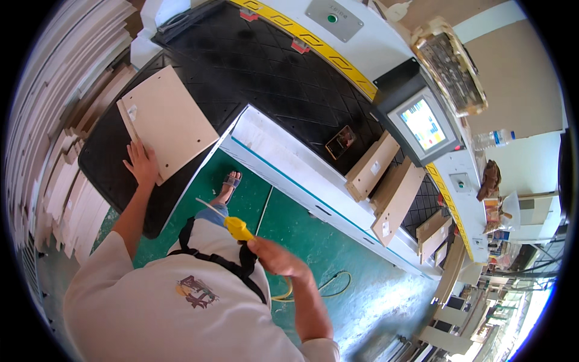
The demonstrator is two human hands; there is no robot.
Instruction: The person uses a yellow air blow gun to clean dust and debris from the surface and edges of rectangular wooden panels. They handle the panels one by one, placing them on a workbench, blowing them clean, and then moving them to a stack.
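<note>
My left hand [142, 163] lies with fingers spread at the near-left edge of a pale wooden panel [172, 120]. The panel has small drilled holes and a white label, and a narrow strip [129, 123] runs along its left side. It rests on the black machine table [108, 151] at my left. In front of my waist, my right hand [278, 258] is closed around a yellow air blow gun [238, 228]. Its thin nozzle points up and left, away from the panel's surface. A yellow hose [288, 295] hangs below that hand.
Several board pieces [392, 187] lie along the machine bed on the right, near a small box [341, 142]. A lit screen [421, 125] stands behind them. Stacked boards [60, 78] fill the far left. The hose loops over the green floor [338, 247].
</note>
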